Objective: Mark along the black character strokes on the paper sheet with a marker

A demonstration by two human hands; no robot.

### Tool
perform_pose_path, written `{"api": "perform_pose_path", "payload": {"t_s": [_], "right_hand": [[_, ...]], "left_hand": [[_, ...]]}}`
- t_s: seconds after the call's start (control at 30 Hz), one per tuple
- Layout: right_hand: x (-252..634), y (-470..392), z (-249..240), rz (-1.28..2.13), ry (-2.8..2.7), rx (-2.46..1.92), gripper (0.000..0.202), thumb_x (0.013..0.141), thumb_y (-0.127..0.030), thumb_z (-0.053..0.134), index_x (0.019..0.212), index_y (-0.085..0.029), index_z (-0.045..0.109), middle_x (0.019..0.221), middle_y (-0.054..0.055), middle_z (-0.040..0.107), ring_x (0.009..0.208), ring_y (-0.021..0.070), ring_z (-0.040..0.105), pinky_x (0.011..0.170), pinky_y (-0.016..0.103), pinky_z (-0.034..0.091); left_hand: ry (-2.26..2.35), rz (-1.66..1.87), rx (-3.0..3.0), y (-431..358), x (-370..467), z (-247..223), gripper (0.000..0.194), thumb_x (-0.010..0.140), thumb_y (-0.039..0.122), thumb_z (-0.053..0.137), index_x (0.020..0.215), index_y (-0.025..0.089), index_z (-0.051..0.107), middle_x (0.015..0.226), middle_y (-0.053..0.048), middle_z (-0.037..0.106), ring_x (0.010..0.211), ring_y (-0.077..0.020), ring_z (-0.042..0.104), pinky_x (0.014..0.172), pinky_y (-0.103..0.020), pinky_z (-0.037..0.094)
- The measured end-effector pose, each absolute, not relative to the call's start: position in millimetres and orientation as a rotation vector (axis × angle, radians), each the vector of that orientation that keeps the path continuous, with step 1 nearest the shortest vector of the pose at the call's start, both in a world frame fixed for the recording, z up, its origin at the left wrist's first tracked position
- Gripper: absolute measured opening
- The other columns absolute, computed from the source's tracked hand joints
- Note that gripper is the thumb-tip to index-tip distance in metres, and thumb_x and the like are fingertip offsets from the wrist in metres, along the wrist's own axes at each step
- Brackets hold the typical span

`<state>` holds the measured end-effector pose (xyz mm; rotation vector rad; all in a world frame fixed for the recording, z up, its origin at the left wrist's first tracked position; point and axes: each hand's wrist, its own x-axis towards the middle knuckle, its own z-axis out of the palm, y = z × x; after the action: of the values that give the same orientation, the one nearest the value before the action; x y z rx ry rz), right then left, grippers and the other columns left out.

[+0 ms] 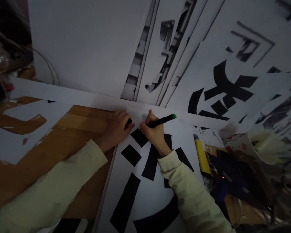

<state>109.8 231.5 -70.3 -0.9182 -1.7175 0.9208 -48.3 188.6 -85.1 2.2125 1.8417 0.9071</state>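
Observation:
My right hand (156, 131) is closed round a black marker (161, 121) with a green end, its writing tip hidden by the fingers. It rests near the top of a white board (116, 184) that carries bold black shapes (131, 155). At the board's upper left edge lies my left hand (120, 124), fingers bent, with a small black object (128, 121) between thumb and fingers; its kind does not show clearly. A long white strip (87, 98) crosses just beyond both hands.
Several white panels with cut-out shapes (157, 58) stand behind. On the wooden table (87, 129) at left lies a cut white sheet (21, 149). To the right are a yellow-cased tool (202, 158), a dark blue device (229, 181) with a red light and a white paper cup (259, 147).

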Motion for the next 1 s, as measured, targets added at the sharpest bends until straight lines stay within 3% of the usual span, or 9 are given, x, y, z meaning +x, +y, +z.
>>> {"api": "perform_pose_path", "payload": {"t_s": [0.23,0.5,0.67,0.83,1.0], "right_hand": [[110,231,-71,0.918,-1.682,-0.890,0.030,0.066,-0.009,0.055,0.054,-0.023,0.031,0.050,-0.012,0.031,0.044,0.0069,0.028,0.119,0.049,0.023],[113,223,-62,0.695,-1.369,-0.946,0.029,0.084,-0.028,0.060,0.063,-0.022,0.042,0.053,-0.012,0.034,0.047,0.0066,0.032,0.110,0.046,0.038],[114,222,-60,0.683,-1.280,-1.087,0.028,0.088,-0.040,0.057,0.070,-0.021,0.047,0.056,-0.010,0.040,0.050,0.0085,0.040,0.087,0.040,0.050],[114,224,-61,0.544,-1.130,-1.103,0.025,0.092,-0.044,0.049,0.082,-0.021,0.047,0.059,-0.008,0.045,0.055,0.0102,0.046,0.067,0.029,0.046],[124,230,-64,0.403,-1.033,-1.212,0.030,0.093,-0.048,0.045,0.080,-0.021,0.049,0.070,-0.004,0.047,0.064,0.0123,0.047,0.065,0.028,0.042]], "left_hand": [[1.840,0.909,2.182,187,-47,-82,0.014,0.087,0.027,0.055,0.077,0.018,0.050,0.087,-0.007,0.055,0.090,-0.0252,0.050,0.077,-0.042,0.044],[2.086,0.971,2.018,181,-44,-81,0.027,0.079,0.034,0.067,0.089,0.016,0.048,0.101,-0.011,0.052,0.099,-0.0293,0.047,0.084,-0.047,0.043],[2.035,1.093,1.917,180,-44,-80,0.018,0.080,0.025,0.063,0.085,0.018,0.048,0.089,-0.007,0.055,0.091,-0.0253,0.049,0.078,-0.042,0.044],[1.876,1.306,1.857,171,-40,-72,0.012,0.086,0.020,0.054,0.079,0.020,0.045,0.073,0.001,0.051,0.069,-0.0152,0.051,0.063,-0.029,0.042],[1.555,1.363,2.531,140,-10,-44,0.016,0.087,0.007,0.050,0.075,0.018,0.047,0.074,-0.001,0.058,0.068,-0.0149,0.053,0.062,-0.030,0.043]]}}
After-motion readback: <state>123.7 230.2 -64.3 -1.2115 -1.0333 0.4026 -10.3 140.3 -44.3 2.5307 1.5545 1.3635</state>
